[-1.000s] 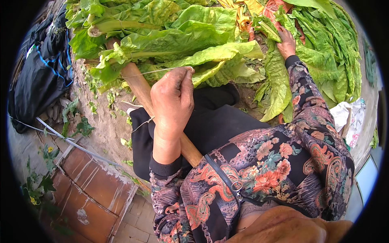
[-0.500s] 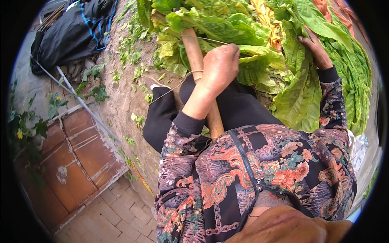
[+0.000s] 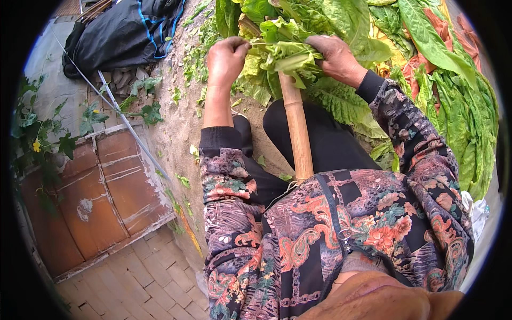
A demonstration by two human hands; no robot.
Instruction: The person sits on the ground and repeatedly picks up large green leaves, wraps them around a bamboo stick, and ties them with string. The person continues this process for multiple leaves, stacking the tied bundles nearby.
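A bamboo pole (image 3: 297, 130) runs from my waist, between my legs, into a mass of broad yellow-green leaves (image 3: 341, 104) that look like tobacco. My left hand (image 3: 226, 61), left of the pole, is closed in a pinch on a thin string (image 3: 261, 43). That string stretches right, toward a bunch of leaf stalks (image 3: 293, 60) lying across the pole. My right hand (image 3: 338, 60) grips this bunch from its right side; the leaves partly hide its fingertips. Overlapping leaves cover the pole's far part.
A heap of long green leaves (image 3: 466, 122) lies at the right, with orange cloth (image 3: 418, 66) beside it. Leaf scraps litter the sandy ground (image 3: 181, 138) at the left. Farther left are a black sheet (image 3: 114, 40), a metal rod (image 3: 130, 133) and a brown panel (image 3: 96, 197).
My left hand has moved left and farther away with the string. My right hand has come from the leaf heap to the pole, and a bunch of leaves now lies across the pole.
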